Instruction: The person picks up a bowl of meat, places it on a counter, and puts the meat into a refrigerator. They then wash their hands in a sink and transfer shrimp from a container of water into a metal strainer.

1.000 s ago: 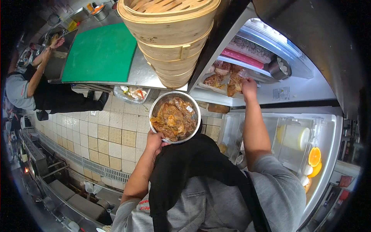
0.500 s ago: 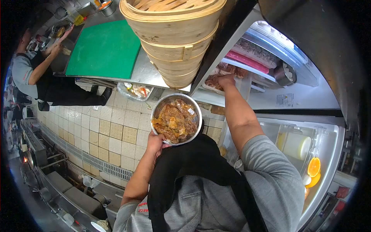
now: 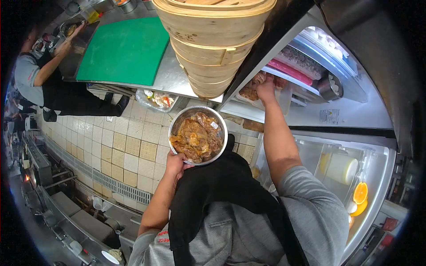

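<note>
My left hand (image 3: 176, 165) grips the near-left rim of a metal colander (image 3: 173, 128), its thumb over the edge. Inside the colander lie brown, sauced-looking pieces of meat in clear plastic bags (image 3: 195, 137), one with a small white label. My right hand (image 3: 266, 88) reaches into the open fridge, down among packs of reddish-brown meat (image 3: 248, 92) in a pale tray (image 3: 284, 98). Its fingers are mostly hidden there, so I cannot make out whether they hold a pack.
A tall stack of bamboo steamers (image 3: 213, 44) stands on the steel counter beside a green cutting board (image 3: 124, 51). Below is a lined bin (image 3: 155, 99). The open fridge door (image 3: 381, 177) holds a jug and cut oranges (image 3: 360, 193). Another person (image 3: 31, 80) works at the far left.
My right hand has moved deeper into the fridge, up and slightly right among the meat packs. The colander has shifted slightly left in view, still in my left hand.
</note>
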`<state>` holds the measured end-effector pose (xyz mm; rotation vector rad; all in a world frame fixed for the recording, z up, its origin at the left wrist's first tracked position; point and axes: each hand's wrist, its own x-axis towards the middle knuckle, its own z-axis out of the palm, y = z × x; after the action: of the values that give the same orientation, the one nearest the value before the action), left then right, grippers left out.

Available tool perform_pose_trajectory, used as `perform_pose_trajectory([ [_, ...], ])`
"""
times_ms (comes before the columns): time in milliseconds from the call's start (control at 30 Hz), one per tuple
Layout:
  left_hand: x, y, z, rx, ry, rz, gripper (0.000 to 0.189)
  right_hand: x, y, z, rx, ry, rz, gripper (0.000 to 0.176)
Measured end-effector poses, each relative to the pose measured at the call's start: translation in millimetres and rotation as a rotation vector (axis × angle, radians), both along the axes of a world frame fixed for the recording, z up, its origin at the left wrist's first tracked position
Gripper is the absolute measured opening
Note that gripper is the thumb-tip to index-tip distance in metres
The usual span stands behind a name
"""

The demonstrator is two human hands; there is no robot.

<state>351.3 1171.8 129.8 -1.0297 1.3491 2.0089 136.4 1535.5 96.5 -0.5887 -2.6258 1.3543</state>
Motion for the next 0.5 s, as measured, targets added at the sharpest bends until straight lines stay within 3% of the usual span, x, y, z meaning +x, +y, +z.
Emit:
perform_pose_trajectory([
  [133, -0.6, -2.6, 2.2, -0.023, 0.003, 0.018, 0.053, -15.6, 10.5, -30.7, 0.012, 0.103, 0.207, 0.055],
  [200, 1.3, -1.5, 2.4, -0.032, -0.004, 0.023, 0.053, -3.1, 7.4, -14.0, -0.678, 0.000, 0.023, 0.048],
  [233, 1.6, -1.2, 4.5, -0.024, 0.007, 0.035, 0.052, 0.9, 7.5, -4.7, -0.677, -0.002, 0.027, 0.048],
  [300, 3.1, -2.2, 6.3, -0.018, 0.013, 0.049, 0.052, 8.6, 12.4, 7.6, -1.266, -0.111, -0.154, 0.044],
  [333, 2.3, -3.5, 6.2, -0.017, -0.006, 0.037, 0.052, 7.9, 17.4, 4.8, -1.265, -0.114, -0.153, 0.044],
  [400, 1.7, -3.9, 5.0, -0.013, -0.028, 0.022, 0.052, 4.6, 32.2, -10.9, -1.495, -0.213, -0.271, 0.036],
  [433, 1.8, -3.7, 3.9, -0.002, -0.012, 0.029, 0.052, 2.2, 38.5, -21.8, -1.494, -0.213, -0.274, 0.036],
  [500, 1.0, -2.5, 4.0, 0.007, 0.004, 0.035, 0.052, -5.6, 45.8, -40.6, -1.296, -0.498, -0.378, 0.034],
])
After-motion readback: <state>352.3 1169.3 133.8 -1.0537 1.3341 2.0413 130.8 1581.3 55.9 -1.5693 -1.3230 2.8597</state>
